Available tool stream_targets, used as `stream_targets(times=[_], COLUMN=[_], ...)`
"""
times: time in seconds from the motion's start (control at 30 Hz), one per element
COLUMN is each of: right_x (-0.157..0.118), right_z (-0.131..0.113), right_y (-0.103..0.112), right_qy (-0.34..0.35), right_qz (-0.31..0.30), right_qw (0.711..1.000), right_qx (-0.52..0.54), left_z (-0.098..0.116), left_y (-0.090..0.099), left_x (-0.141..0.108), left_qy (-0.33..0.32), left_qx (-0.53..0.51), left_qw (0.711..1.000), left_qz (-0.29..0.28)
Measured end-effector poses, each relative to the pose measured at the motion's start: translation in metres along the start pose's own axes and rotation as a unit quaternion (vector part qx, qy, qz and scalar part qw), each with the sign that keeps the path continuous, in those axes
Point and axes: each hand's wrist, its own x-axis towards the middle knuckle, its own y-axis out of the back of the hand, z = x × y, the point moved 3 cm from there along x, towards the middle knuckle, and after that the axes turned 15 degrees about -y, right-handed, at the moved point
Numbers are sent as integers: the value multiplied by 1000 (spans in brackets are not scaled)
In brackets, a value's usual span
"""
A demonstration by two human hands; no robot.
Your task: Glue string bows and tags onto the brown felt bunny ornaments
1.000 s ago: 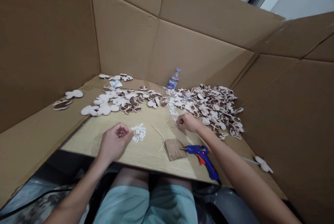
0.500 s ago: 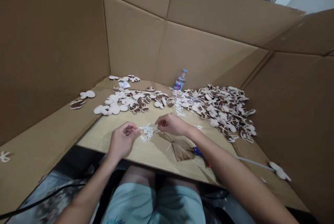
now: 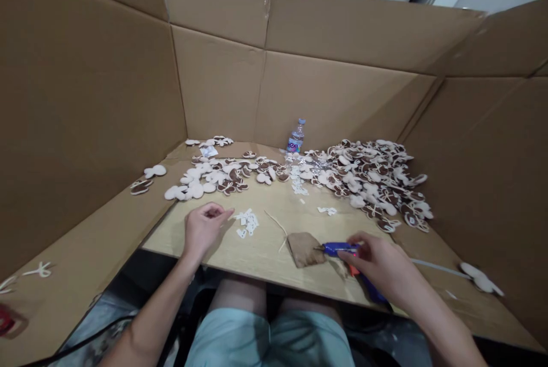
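Observation:
My left hand (image 3: pixel 204 229) rests at the near edge of the light wooden tabletop (image 3: pixel 265 236), its fingers curled, just left of a small cluster of white paper tags (image 3: pixel 247 223). My right hand (image 3: pixel 370 264) is closed over a blue hot glue gun (image 3: pixel 340 249), covering most of its body. The gun's nozzle points left toward a brown fibrous pad (image 3: pixel 305 250). Thin pale strands (image 3: pixel 276 227) lie between the tags and the pad. Cream-and-brown mouse-eared pieces (image 3: pixel 368 181) form a large heap at the back right.
Cardboard walls (image 3: pixel 342 104) surround the table on three sides. More mouse-eared pieces (image 3: pixel 205 180) are spread at the back left, near a plastic water bottle (image 3: pixel 296 137). A mouse-eared piece on a white stick (image 3: pixel 479 278) lies on the cardboard at right.
My right hand has moved back from the tags, down and to the right, onto the glue gun. The left hand has stayed near the tags, and the view has shifted slightly.

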Motion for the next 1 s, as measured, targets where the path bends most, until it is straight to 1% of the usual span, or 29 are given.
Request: stream_targets(times=[0.07,0.1,0.17,0.27,0.33,0.47,0.6,0.7,0.8,0.9,0.93,1.0], right_x=[-3,-4,-4,-4,-3,-3,-5,-7,-9,-9,-9,-8], right_z=[32,43,57,61,59,56,56,53,52,53,54,56], right_y=[-11,-17,-29,-43,-47,-49,-51,-51,-51,-47,-46,-43], right_qy=[-56,-66,-59,-34,-25,-13,-6,9,29,68,77,74], right_qz=[45,66,87,67,54,68,79,104,143,186,194,192], right_qw=[997,995,994,996,997,997,996,994,988,975,971,971], right_qx=[-15,-17,-32,-48,-43,-41,-39,-2,44,100,114,126], left_z=[-4,-6,-9,-12,-15,-23,-31,-29,-20,-7,-2,9], left_y=[-2,-3,-6,-12,-14,-17,-22,-23,-21,-16,-14,-11], left_x=[19,30,53,83,96,108,115,120,120,114,111,102], left_qy=[-19,-30,-58,-114,-141,-176,-189,-189,-182,-163,-154,-135], left_qx=[25,40,71,114,143,194,225,224,200,160,144,105], left_qw=[999,998,994,977,960,922,891,882,887,908,917,939], left_qz=[-18,-28,-60,-141,-197,-285,-347,-368,-373,-352,-338,-299])
